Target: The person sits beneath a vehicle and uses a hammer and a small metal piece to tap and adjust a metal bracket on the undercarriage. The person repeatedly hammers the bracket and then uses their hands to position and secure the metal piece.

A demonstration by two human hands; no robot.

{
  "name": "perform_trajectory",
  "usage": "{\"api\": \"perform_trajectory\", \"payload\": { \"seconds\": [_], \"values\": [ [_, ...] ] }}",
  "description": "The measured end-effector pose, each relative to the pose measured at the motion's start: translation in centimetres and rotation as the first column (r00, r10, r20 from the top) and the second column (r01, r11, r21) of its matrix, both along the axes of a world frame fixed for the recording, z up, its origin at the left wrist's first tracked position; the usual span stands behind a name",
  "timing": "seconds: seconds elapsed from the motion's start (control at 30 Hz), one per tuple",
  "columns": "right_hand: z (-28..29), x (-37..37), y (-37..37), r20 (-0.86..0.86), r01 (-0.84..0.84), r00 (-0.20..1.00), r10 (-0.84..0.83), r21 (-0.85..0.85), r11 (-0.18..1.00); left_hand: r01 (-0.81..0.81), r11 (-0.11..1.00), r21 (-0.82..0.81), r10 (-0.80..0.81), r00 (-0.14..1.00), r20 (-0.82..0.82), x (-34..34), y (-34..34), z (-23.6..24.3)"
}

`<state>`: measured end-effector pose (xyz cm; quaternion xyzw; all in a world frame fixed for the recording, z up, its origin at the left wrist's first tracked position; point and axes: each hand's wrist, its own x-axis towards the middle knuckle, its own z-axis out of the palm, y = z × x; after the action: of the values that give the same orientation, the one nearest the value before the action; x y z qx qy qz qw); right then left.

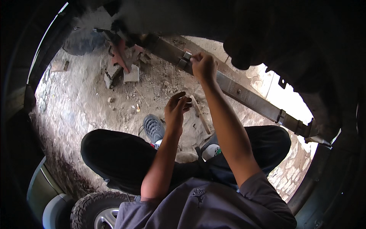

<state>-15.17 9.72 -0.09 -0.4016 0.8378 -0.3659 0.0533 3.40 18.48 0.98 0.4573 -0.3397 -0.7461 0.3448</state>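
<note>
A long dark leaf spring (244,95) runs slantwise from the upper left to the lower right. Near its upper part a bright metal clip (187,55) is wrapped around it. My right hand (205,68) is closed, its fingertips right at the clip's edge; whatever they pinch is too small or hidden to name. Lower and to the left, my left hand (176,111) hangs in the air above the ground, its fingers loosely bent and apart with nothing visible in them. A second clip (281,116) sits farther down the leaf spring.
Dark vehicle parts hang overhead and at the right. Broken stone pieces (131,73) and a reddish metal bracket (119,57) are at the upper left. A thin wooden stick (201,115) lies on the dirt by my feet. A tyre (85,210) stands behind at the lower left.
</note>
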Motion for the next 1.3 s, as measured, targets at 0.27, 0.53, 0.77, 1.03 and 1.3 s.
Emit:
{"api": "perform_trajectory", "payload": {
  "seconds": [0.27, 0.53, 0.77, 1.03, 1.3],
  "values": [
    [-0.1, -0.2, -0.3, 0.043, 0.006, 0.999, -0.002, -0.087, 0.996, -0.045, 0.971, -0.234, 0.127, 0.930, 0.346, -3.0, -10.8, -1.0],
    [-0.4, 1.7, 0.7, 0.085, 0.050, 0.995, -0.049, -0.011, 0.999, 0.072, 0.980, -0.187, 0.025, 0.883, 0.469, -2.9, -12.5, -2.0],
    [1.4, 2.4, 1.3, 0.177, 0.039, 0.982, -0.061, 0.122, 0.992, 0.095, 0.978, -0.186, 0.016, 0.855, 0.519, -2.5, -13.0, -1.7],
    [1.9, 2.0, 1.3, 0.156, 0.025, 0.987, -0.038, 0.088, 0.996, 0.101, 0.979, -0.175, 0.006, 0.851, 0.526, -2.7, -13.0, -1.1],
    [0.5, 1.4, 0.5, 0.089, 0.085, 0.993, -0.075, -0.117, 0.990, 0.118, 0.975, -0.188, -0.006, 0.860, 0.510, -2.4, -13.6, -0.4]
  ]
}}
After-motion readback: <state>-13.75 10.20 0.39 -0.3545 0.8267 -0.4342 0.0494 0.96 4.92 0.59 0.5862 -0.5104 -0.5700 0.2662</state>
